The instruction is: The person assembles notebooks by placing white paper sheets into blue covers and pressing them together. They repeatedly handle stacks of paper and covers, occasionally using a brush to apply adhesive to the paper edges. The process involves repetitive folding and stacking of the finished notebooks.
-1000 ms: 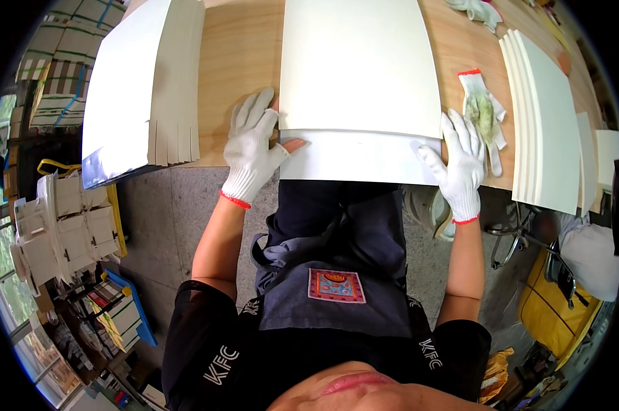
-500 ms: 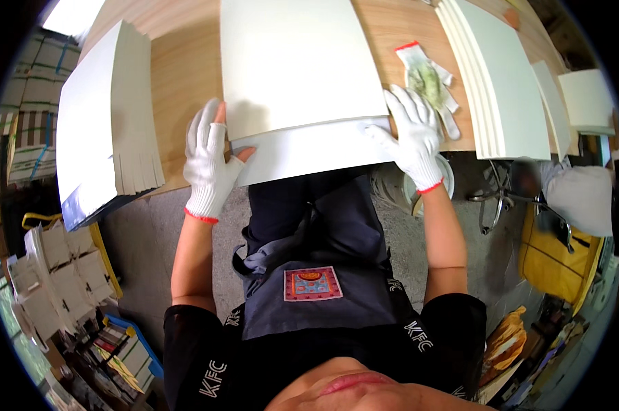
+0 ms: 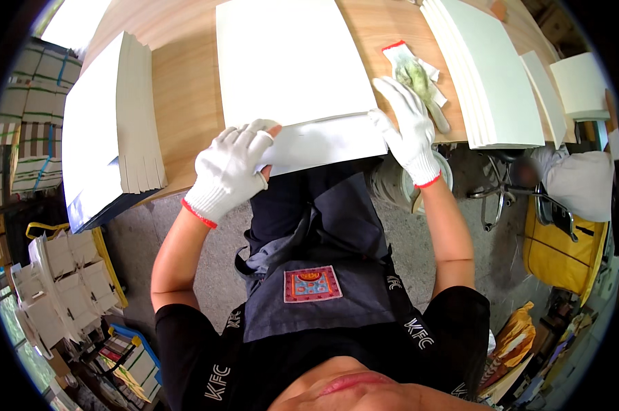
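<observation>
A large white board or paper stack [image 3: 289,61] lies on the wooden table in front of me. A glossy pale strip [image 3: 323,142] shows along its near side and reaches the table's front edge; whether it is a separate sheet or a flap, I cannot tell. My left hand [image 3: 231,161], in a white glove with bare thumb and index tips, lies over the strip's left part, fingers bent, index and thumb apart. At the right end my gloved right hand [image 3: 409,127] stretches its fingers out along the board's side, its thumb by the near corner.
A used work glove [image 3: 412,72] lies beyond my right hand. Tall white paper stacks stand at the left [image 3: 94,130] and right [image 3: 487,82] of the table. Under the table's right side are a bucket [image 3: 443,171] and a wheeled chair base [image 3: 494,188].
My left hand has moved right, from the board's left side onto the strip, its fingers bending. My right hand has shifted slightly left and away from me, its fingers still stretched.
</observation>
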Demonstrator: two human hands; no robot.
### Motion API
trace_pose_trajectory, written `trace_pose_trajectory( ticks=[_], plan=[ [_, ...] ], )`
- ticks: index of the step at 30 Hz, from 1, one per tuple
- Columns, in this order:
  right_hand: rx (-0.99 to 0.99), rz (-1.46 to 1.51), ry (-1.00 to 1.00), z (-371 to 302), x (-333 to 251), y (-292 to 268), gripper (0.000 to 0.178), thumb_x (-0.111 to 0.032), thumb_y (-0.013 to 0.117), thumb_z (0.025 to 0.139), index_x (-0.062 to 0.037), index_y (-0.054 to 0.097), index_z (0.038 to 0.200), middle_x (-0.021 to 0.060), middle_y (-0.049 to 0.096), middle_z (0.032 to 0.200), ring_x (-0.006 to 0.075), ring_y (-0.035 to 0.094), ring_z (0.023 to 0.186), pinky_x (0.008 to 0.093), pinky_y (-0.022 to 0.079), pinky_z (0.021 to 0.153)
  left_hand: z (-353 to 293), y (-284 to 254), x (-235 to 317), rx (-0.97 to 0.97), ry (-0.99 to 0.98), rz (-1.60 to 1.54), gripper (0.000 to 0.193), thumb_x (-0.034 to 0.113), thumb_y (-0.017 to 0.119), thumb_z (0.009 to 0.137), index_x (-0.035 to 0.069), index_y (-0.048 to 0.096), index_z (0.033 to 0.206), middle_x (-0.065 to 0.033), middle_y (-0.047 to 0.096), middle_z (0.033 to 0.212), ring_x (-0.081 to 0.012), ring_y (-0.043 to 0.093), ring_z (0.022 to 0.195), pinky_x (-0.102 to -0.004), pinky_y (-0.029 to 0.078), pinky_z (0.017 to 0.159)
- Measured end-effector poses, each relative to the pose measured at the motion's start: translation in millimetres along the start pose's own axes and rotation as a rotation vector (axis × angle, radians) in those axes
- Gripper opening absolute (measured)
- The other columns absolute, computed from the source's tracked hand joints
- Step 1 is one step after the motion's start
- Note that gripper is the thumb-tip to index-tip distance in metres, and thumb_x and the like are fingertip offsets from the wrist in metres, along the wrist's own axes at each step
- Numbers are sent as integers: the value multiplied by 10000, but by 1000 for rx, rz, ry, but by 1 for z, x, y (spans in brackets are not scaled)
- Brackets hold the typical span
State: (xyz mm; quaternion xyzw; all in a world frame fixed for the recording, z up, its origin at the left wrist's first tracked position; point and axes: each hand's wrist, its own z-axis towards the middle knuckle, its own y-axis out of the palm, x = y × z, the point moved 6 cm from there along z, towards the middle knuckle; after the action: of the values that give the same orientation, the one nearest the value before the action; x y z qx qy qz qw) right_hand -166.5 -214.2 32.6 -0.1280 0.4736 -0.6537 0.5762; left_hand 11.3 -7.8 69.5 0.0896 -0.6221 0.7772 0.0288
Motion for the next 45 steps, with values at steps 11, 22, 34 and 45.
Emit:
trace_pose_trajectory(
  ticks=[11,22,34,45],
  plan=[
    [-984,203,44,98,-12,42,627,-589,652,848,-75,680,1205,148,706,1121,237,666,997,335,516,898,37,24,-73,-231,-422,-216,217,241,726,841,102,761,1005,-41,696,985,-246,675,865,-324,516,791],
    [-627,119,140,81,18,70,462,-482,775,753,-38,652,793,115,643,724,216,622,690,355,476,659,44,37,-92,-251,-539,-334,358,284,778,808,78,739,1097,-35,656,966,-181,654,848,-296,525,783],
    [-602,216,169,75,16,68,397,-447,755,773,-58,691,818,107,649,693,209,627,659,344,475,632,109,45,-63,-744,42,204,774,189,817,734,371,464,1397,10,537,1303,-209,639,1096,-362,560,925],
    [-177,-573,184,35,82,-3,358,-289,539,947,-243,574,1300,62,570,1281,266,547,1150,441,420,970,140,58,-19,-1006,245,274,1017,70,859,650,539,398,1426,-10,552,1310,-222,602,1165,-337,517,966]
  ],
)
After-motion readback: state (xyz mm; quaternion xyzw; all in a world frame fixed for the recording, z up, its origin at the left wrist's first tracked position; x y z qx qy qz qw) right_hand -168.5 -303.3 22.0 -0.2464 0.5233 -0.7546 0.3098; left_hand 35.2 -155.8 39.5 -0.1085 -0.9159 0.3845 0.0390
